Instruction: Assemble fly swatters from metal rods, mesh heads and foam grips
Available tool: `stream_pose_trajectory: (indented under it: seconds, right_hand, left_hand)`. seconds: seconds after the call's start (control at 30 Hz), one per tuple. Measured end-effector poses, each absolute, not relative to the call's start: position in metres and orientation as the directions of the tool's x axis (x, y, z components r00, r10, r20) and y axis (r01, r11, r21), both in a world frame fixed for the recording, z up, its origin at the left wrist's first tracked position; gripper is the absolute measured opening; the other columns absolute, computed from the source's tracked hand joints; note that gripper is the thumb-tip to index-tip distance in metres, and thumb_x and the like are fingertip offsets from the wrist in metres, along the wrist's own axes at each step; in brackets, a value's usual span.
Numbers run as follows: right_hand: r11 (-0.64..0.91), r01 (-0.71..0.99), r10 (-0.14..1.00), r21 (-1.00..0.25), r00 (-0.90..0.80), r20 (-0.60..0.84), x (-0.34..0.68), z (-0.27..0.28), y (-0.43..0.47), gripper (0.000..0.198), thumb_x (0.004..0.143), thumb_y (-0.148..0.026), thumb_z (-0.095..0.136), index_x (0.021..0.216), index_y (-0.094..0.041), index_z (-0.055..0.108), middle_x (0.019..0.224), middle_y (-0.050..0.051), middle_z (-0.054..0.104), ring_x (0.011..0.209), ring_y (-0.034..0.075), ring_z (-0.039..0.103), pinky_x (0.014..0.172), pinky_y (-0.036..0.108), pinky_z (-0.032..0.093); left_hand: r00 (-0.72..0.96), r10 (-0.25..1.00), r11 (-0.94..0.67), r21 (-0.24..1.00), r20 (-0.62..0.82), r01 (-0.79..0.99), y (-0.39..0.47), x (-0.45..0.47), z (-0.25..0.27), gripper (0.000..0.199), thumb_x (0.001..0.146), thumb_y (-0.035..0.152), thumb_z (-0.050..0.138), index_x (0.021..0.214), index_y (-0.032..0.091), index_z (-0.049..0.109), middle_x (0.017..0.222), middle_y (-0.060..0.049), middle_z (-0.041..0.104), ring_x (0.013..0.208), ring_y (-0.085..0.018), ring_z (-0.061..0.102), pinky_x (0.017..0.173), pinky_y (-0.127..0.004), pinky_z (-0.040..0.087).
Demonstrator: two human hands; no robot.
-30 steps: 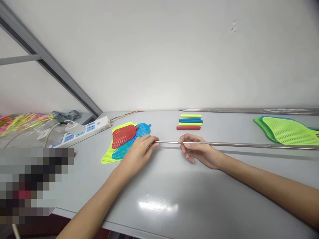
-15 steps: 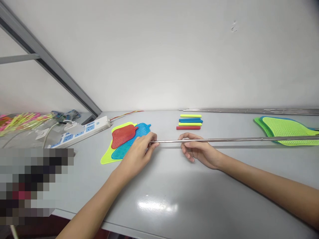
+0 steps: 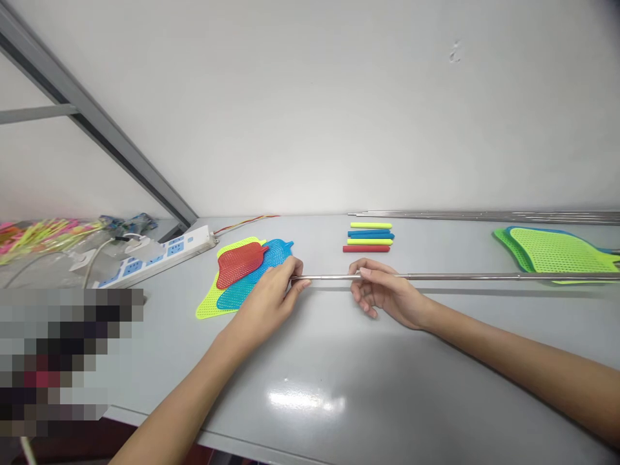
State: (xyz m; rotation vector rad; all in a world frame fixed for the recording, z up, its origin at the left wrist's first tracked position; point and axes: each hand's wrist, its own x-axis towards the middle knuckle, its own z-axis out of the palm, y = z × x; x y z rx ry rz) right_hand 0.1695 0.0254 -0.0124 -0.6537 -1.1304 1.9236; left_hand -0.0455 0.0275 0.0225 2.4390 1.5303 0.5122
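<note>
A long, thin telescopic metal rod (image 3: 465, 276) lies level across both hands and runs out past the right edge of the view. My left hand (image 3: 277, 284) pinches its thin left end between thumb and fingers. Farther along, my right hand (image 3: 382, 289) is closed loosely on the rod, thumb on top and lower fingers curled beneath. Beside my left hand are perforated fly swatter heads: a red one (image 3: 239, 265) on top, a blue one (image 3: 242, 290), and yellow-green ones (image 3: 208, 307) underneath. Behind my right hand lie several coloured plastic handle tubes (image 3: 371, 242) in yellow, blue and red.
Several metal rods (image 3: 484, 216) lie along the wall. Green and blue swatter heads (image 3: 562, 252) rest at the right, behind the held rod. A white power strip (image 3: 159, 257) with plugged cables and a bag of colourful plastic pieces (image 3: 53, 236) are at left.
The rod's right part has swung slightly down toward me, now crossing lower over the swatter heads at right. My right thumb has shifted a little; my left hand stays nearly still.
</note>
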Motion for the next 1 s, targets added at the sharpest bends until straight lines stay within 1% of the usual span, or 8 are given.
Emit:
stream_pose_trajectory:
  seconds: [0.2, 0.37, 0.47, 0.6, 0.8, 1.0]
  right_hand:
    - [-0.268, -0.333, 0.852, -0.904, -0.519, -0.062, 0.1668, -0.0163, 0.0269, 0.027, 0.083, -0.039, 0.037, 0.081, -0.015, 0.050, 0.061, 0.003, 0.052, 0.049, 0.011, 0.046, 0.039, 0.021, 0.035]
    - [-0.240, -0.261, 0.839, -0.935, -0.541, -0.065, 0.1662, -0.0163, 0.0261, 0.040, 0.084, -0.040, 0.031, 0.073, -0.011, 0.055, 0.060, 0.005, 0.052, 0.048, 0.011, 0.048, 0.039, 0.021, 0.036]
    - [-0.202, -0.216, 0.829, -0.955, -0.557, -0.049, 0.1656, -0.0158, 0.0240, 0.041, 0.085, -0.040, 0.030, 0.072, -0.010, 0.056, 0.060, 0.005, 0.053, 0.048, 0.011, 0.048, 0.041, 0.022, 0.038]
    - [-0.153, -0.174, 0.826, -0.973, -0.564, -0.029, 0.1655, -0.0153, 0.0218, 0.041, 0.085, -0.039, 0.030, 0.072, -0.010, 0.056, 0.061, 0.005, 0.054, 0.048, 0.010, 0.049, 0.042, 0.022, 0.039]
    - [-0.162, -0.158, 0.825, -0.974, -0.564, -0.046, 0.1658, -0.0157, 0.0224, 0.042, 0.086, -0.036, 0.028, 0.070, -0.010, 0.057, 0.059, 0.005, 0.053, 0.048, 0.010, 0.048, 0.042, 0.022, 0.038]
    - [-0.154, -0.140, 0.816, -0.978, -0.577, -0.046, 0.1662, -0.0172, 0.0234, 0.044, 0.086, -0.037, 0.026, 0.071, -0.010, 0.056, 0.060, 0.005, 0.053, 0.049, 0.011, 0.048, 0.043, 0.023, 0.038]
  left_hand:
    - [0.397, 0.907, -0.421, 0.363, 0.141, 0.831, 0.0262, -0.0446, 0.0244, 0.013, 0.085, 0.032, 0.033, 0.080, 0.021, 0.036, 0.072, 0.002, 0.048, 0.063, -0.013, 0.044, 0.056, -0.024, 0.031]
    - [0.464, 0.884, -0.455, 0.338, 0.061, 0.824, 0.0252, -0.0439, 0.0276, 0.014, 0.086, 0.030, 0.029, 0.078, 0.020, 0.036, 0.065, 0.003, 0.043, 0.056, -0.012, 0.040, 0.053, -0.023, 0.028]
    - [0.495, 0.868, -0.478, 0.331, 0.035, 0.814, 0.0249, -0.0443, 0.0290, 0.015, 0.086, 0.029, 0.028, 0.077, 0.020, 0.036, 0.062, 0.004, 0.040, 0.054, -0.011, 0.038, 0.053, -0.023, 0.027]
    - [0.523, 0.852, -0.497, 0.358, 0.026, 0.791, 0.0246, -0.0449, 0.0294, 0.014, 0.086, 0.027, 0.027, 0.078, 0.020, 0.037, 0.064, 0.004, 0.042, 0.058, -0.012, 0.040, 0.055, -0.023, 0.029]
    - [0.565, 0.824, -0.516, 0.375, -0.027, 0.770, 0.0232, -0.0440, 0.0296, 0.016, 0.086, 0.025, 0.026, 0.080, 0.021, 0.040, 0.064, 0.004, 0.043, 0.058, -0.011, 0.041, 0.054, -0.022, 0.029]
    - [0.550, 0.835, -0.507, 0.362, -0.021, 0.783, 0.0223, -0.0429, 0.0284, 0.014, 0.085, 0.024, 0.026, 0.078, 0.020, 0.039, 0.062, 0.004, 0.043, 0.056, -0.011, 0.041, 0.052, -0.022, 0.029]
